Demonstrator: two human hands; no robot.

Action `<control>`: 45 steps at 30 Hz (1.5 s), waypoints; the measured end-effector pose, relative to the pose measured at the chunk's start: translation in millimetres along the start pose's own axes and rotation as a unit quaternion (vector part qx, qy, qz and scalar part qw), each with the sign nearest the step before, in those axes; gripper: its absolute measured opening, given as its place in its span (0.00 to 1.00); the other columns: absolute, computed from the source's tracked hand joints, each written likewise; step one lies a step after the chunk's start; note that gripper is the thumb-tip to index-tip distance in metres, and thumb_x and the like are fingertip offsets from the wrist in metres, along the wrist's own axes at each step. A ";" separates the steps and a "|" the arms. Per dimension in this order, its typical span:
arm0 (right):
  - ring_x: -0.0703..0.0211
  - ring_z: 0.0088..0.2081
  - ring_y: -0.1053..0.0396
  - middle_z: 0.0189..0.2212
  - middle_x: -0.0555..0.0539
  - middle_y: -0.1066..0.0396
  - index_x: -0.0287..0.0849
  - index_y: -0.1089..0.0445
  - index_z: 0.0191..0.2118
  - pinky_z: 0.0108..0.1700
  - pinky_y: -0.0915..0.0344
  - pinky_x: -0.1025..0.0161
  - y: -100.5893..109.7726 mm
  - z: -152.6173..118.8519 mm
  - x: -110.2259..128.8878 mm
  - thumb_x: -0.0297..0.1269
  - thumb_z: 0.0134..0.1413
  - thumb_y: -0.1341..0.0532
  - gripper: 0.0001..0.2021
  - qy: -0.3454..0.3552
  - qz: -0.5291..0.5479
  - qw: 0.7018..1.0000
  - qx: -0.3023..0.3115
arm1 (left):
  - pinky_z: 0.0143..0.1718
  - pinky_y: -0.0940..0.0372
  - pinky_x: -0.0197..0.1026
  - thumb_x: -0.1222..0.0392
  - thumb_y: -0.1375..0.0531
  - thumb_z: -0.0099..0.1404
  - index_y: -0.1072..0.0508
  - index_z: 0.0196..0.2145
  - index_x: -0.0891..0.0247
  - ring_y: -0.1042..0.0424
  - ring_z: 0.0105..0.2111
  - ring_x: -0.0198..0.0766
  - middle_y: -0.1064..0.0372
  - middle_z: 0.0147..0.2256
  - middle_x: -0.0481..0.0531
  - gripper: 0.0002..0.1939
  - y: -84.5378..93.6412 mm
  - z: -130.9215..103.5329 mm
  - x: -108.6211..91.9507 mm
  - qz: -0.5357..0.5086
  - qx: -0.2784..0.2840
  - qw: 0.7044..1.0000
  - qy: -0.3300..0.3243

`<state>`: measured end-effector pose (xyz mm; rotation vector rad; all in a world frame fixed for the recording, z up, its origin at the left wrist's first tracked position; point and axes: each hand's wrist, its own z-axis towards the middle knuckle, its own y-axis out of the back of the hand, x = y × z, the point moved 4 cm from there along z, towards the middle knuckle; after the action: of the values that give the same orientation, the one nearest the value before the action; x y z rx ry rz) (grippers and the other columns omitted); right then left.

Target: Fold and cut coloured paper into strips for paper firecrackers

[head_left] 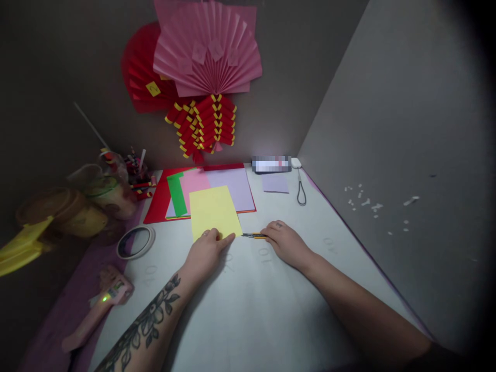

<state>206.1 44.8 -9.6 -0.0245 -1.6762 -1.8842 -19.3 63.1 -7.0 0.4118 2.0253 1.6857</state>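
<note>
A yellow sheet of paper (214, 211) lies on the white tabletop (248, 310), partly over a stack of coloured sheets. My left hand (207, 252) rests on its lower edge, index finger stretched toward the lower right corner, the other fingers partly bent. Just right of that corner, my right hand (282, 242) is closed around the yellow-orange handle of a craft knife (254, 235). The knife lies nearly level, its blade end pointing left at the paper's corner.
Coloured sheets (232, 186) lie behind. A tape roll (135, 242), pink glue gun (112, 294) and jars (83, 212) stand at left. At the back right are a blurred-out device (271, 165), lilac paper (275, 183) and a looped cord (301, 194). Paper fans (209, 51) hang on the wall.
</note>
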 end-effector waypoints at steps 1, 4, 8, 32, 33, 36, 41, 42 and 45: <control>0.54 0.39 0.37 0.35 0.44 0.31 0.40 0.28 0.40 0.42 0.35 0.56 0.0 0.1 -0.1 0.23 0.57 0.45 0.11 -0.002 0.002 1.000 -0.001 | 0.40 0.40 0.41 0.64 0.52 0.67 0.36 0.58 0.45 0.38 0.40 0.43 0.37 0.38 0.54 0.24 -0.4 -1.1 1.3 -0.006 -0.012 1.000 -0.005; 0.54 0.39 0.37 0.35 0.44 0.31 0.41 0.28 0.40 0.43 0.35 0.57 -0.3 -0.2 -0.4 0.24 0.57 0.45 0.11 -0.003 0.007 1.000 -0.001 | 0.43 0.40 0.44 0.65 0.52 0.67 0.32 0.55 0.47 0.38 0.42 0.45 0.36 0.41 0.55 0.23 -0.1 -4.2 4.1 0.001 -0.049 0.999 -0.021; 0.54 0.40 0.37 0.35 0.44 0.31 0.41 0.28 0.41 0.43 0.35 0.56 -0.9 -0.4 -1.4 0.24 0.58 0.45 0.11 -0.001 0.002 1.000 -0.016 | 0.42 0.40 0.46 0.68 0.51 0.65 0.32 0.55 0.48 0.38 0.42 0.46 0.35 0.42 0.56 0.24 1.4 -5.9 3.9 0.019 -0.055 0.998 -0.028; 0.56 0.39 0.37 0.35 0.45 0.31 0.43 0.26 0.41 0.43 0.38 0.60 -6.2 19.2 -4.7 0.24 0.59 0.45 0.12 0.030 -0.028 0.999 -0.021 | 0.40 0.40 0.41 0.69 0.54 0.64 0.42 0.61 0.47 0.37 0.38 0.40 0.36 0.41 0.53 0.31 9.5 -9.4 6.6 0.010 0.054 0.997 -0.051; 0.57 0.39 0.37 0.35 0.45 0.31 0.43 0.26 0.41 0.42 0.38 0.61 -6.0 18.8 -5.1 0.24 0.58 0.45 0.12 0.030 -0.026 0.999 -0.020 | 0.41 0.40 0.41 0.69 0.54 0.64 0.42 0.61 0.47 0.37 0.38 0.41 0.36 0.41 0.53 0.30 9.3 -9.3 6.6 0.008 0.055 0.997 -0.049; 0.57 0.39 0.37 0.35 0.45 0.30 0.43 0.26 0.40 0.42 0.38 0.61 -5.1 16.4 -6.9 0.23 0.58 0.45 0.12 0.035 -0.018 0.999 -0.019 | 0.41 0.41 0.41 0.68 0.54 0.64 0.41 0.61 0.48 0.37 0.39 0.41 0.36 0.42 0.54 0.30 8.5 -9.1 6.9 0.005 0.055 0.998 -0.044; 0.56 0.39 0.37 0.35 0.45 0.30 0.43 0.26 0.40 0.42 0.38 0.60 -3.9 15.2 -5.7 0.24 0.59 0.46 0.13 0.036 -0.010 0.999 -0.023 | 0.41 0.41 0.42 0.69 0.55 0.64 0.42 0.61 0.46 0.37 0.39 0.41 0.37 0.42 0.53 0.31 7.4 -9.1 7.5 0.004 0.055 0.997 -0.045; 0.56 0.39 0.37 0.35 0.45 0.30 0.43 0.26 0.40 0.42 0.38 0.60 -3.7 15.6 -4.6 0.24 0.59 0.46 0.12 0.035 -0.010 0.999 -0.024 | 0.41 0.41 0.42 0.69 0.55 0.64 0.42 0.61 0.46 0.37 0.39 0.41 0.37 0.41 0.53 0.31 7.3 -9.1 7.5 0.004 0.053 0.997 -0.046; 0.56 0.39 0.37 0.35 0.44 0.30 0.42 0.26 0.40 0.42 0.37 0.60 -3.8 16.3 -1.7 0.24 0.59 0.46 0.13 0.037 -0.009 0.999 -0.024 | 0.41 0.41 0.41 0.69 0.55 0.65 0.42 0.61 0.45 0.37 0.39 0.41 0.37 0.41 0.53 0.31 7.0 -9.1 7.9 0.008 0.051 0.998 -0.045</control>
<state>199.7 60.4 -10.5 0.0403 -1.5871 -1.9158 -31.3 60.9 -0.3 0.5313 2.0521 1.5495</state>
